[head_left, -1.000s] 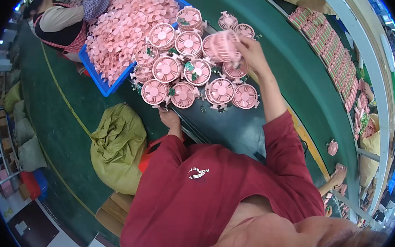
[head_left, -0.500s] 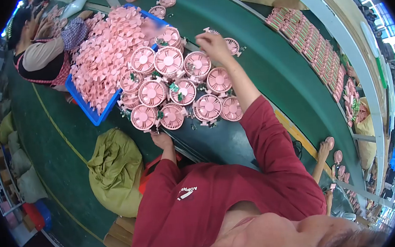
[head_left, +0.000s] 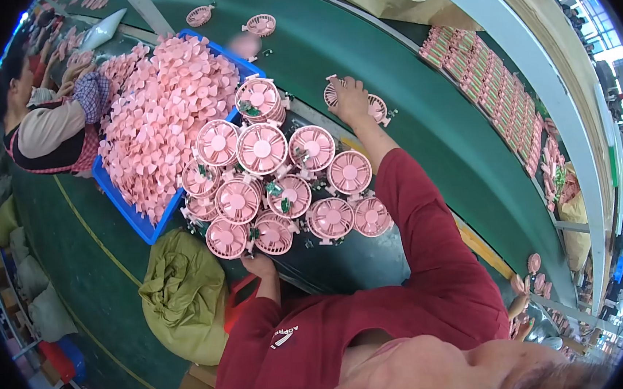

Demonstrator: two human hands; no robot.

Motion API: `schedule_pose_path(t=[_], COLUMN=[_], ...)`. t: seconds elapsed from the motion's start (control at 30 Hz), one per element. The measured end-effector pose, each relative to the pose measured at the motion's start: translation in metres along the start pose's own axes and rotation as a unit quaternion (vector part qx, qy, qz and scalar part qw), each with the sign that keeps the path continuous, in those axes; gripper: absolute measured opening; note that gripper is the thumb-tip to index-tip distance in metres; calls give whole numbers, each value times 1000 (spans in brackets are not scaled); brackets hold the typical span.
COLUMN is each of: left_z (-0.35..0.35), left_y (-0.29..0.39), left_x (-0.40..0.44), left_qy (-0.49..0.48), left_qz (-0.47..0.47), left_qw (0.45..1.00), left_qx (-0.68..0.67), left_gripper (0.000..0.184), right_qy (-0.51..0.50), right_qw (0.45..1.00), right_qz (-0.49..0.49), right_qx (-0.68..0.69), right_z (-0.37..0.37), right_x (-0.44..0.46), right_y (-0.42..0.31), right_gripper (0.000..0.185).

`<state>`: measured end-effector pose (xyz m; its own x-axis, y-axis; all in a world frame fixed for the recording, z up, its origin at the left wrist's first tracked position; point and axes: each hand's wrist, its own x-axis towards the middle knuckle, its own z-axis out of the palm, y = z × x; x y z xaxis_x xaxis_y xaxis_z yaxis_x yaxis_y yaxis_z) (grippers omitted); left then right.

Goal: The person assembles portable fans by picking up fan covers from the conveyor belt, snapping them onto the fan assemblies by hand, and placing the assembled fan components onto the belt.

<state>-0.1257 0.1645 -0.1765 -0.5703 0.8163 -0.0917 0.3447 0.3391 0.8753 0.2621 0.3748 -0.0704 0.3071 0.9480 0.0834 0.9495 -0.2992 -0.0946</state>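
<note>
My right hand [head_left: 352, 102] is over the green conveyor belt, its fingers curled around the rim of a round pink fan housing [head_left: 331, 95]. A second fan housing [head_left: 377, 107] lies just beside that hand. My left hand [head_left: 261, 265] is low at the near edge of the work table, by the stacked fan housings [head_left: 274, 234]; its fingertips are partly hidden there. Several stacks of these slotted pink housings [head_left: 262, 149] crowd the table between my hands. Small green circuit boards [head_left: 274, 188] on wires hang from some of them.
A blue crate [head_left: 130, 216] heaped with pink fan blades [head_left: 173, 110] stands left of the stacks. A co-worker [head_left: 54, 130] is beyond it. An olive sack [head_left: 184, 299] sits on the floor. Pink parts fill a long tray [head_left: 482, 86] across the belt [head_left: 421, 105].
My right hand has come down onto the fan housing on the belt. The view has shifted, so the stacks and crate appear lower. My left hand stays by the table edge.
</note>
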Motion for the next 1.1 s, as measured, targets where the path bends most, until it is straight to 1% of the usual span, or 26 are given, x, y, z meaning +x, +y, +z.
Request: schedule_pose_path(t=[0.07, 0.1, 0.13, 0.17, 0.2, 0.27, 0.3, 0.33, 0.4, 0.43, 0.47, 0.53, 0.57, 0.63, 0.67, 0.73, 0.77, 0.83, 0.87, 0.9, 0.93, 0.97, 1.0, 1.07, 1.1], left_z=[-1, 1, 2, 3, 0, -1, 0, 1, 0, 1, 3, 4, 1, 0, -2, 0, 3, 1, -2, -2, -3, -2, -3, -1, -1], left_y=[-8, -16, -23, -26, -18, -9, -9, -10, -20, -25, -30, -42, -26, -21, -12, -7, -22, -22, -2, -8, -13, -12, -3, -3, -9], left_x=[1, 3, 5, 5, 3, 2, 3, 4, 5, 5, 8, 9, 6, 5, 4, 2, 6, 7, 2, 3, 3, 4, 2, 2, 3], left_qy=[-13, -15, -9, -4, -20, -12, -20, -23, -23, -19, -21, -15, -21, -24, -27, -8, -18, -24, -23, -19, -34, -33, -32, -4, -12], left_qz=[14, 12, 9, 6, 7, 7, -4, -3, 2, 7, 8, -46, -35, -26, -35, -37, -26, -22, -26, -3, -4, -25, -20, -21, -25], left_qw=[999, 999, 1000, 1000, 999, 1000, 999, 999, 1000, 1000, 1000, 994, 999, 999, 999, 999, 998, 998, 999, 1000, 999, 999, 999, 997, 998], left_qx=[-30, -28, -22, -16, -40, -7, -47, -48, -6, -15, -16, -96, -35, -24, -9, -9, -62, -47, -15, 16, 17, -4, 9, 71, 54], left_gripper=[30, 30, 30, 30, 30, 30, 30, 30, 30, 29, 29, 29, 29, 28, 27, 26, 25, 30, 33, 34, 35, 36, 37, 35, 33], right_qy=[23, 20, 48, 78, 60, -28, -32, -29, -82, -94, -91, -8, -7, 39, 37, 132, 129, 61, 32, 32, 30, 3, -5, -23, -25], right_qw=[997, 997, 964, 898, 789, 652, 552, 553, 552, 673, 674, 716, 716, 833, 833, 903, 903, 968, 975, 974, 971, 976, 977, 980, 981], right_qz=[16, 18, 16, 15, 56, 149, 90, 91, 163, 217, 218, 268, 271, 250, 250, 251, 251, 134, 132, 143, 154, 150, 151, 152, 151], right_qx=[77, 76, 259, 433, 609, 743, 829, 828, 814, 701, 700, 645, 644, 493, 492, 323, 324, 205, 173, 175, 178, 158, 152, 125, 119], right_z=[5, 5, 2, 0, -8, -41, -47, -48, -32, -23, -21, -15, -10, 2, 12, 28, 25, 15, 28, 28, 26, 27, 33, 35, 31], right_x=[2, 4, 9, 9, 1, -23, -35, -46, -67, -74, -78, -85, -89, -93, -92, -87, -86, -89, -85, -83, -83, -79, -74, -73, -76], right_y=[12, 23, 37, 50, 57, 83, 91, 99, 119, 129, 135, 147, 152, 161, 165, 171, 169, 159, 165, 163, 159, 163, 173, 184, 183], right_gripper=[82, 82, 78, 74, 66, 59, 57, 57, 53, 53, 53, 48, 48, 39, 39, 32, 32, 37, 40, 38, 37, 38, 37, 33, 31])
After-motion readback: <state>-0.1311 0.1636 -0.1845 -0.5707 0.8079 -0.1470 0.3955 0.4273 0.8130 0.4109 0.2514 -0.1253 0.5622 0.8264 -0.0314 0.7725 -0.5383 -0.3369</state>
